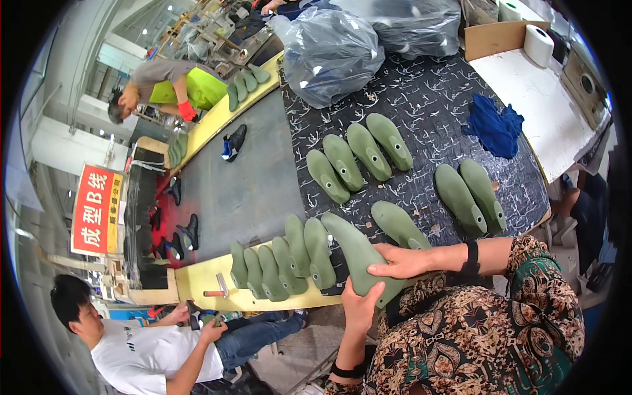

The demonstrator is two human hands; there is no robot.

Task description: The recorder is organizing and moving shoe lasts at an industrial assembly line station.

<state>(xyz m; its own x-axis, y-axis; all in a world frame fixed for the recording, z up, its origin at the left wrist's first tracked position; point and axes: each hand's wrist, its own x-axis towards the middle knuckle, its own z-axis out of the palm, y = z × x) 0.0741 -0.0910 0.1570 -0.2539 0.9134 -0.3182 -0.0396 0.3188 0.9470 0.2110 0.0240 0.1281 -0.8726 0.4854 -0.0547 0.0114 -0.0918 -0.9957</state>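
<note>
Both of my hands hold one green shoe last (354, 245), tilted with its toe up and to the left. My right hand (399, 261) wraps round its heel end from the right, thumb along its side. From below, my left hand (361, 305) grips the same end, thumb raised against it. Just behind my right hand, another last (397, 222) lies on the dark mat. To the left stands a row of several lasts (317, 253) along the yellow ledge. Farther up the mat lie several more lasts (342, 161), and a pair of lasts (459, 199) lies at the right.
A grey conveyor belt (230, 178) carries a black shoe (232, 143). Grey plastic bags (329, 56) and a blue cloth (494, 125) lie on the mat. A hammer (217, 289) rests on the ledge. One person (151, 349) works at lower left, another (178, 85) across the belt.
</note>
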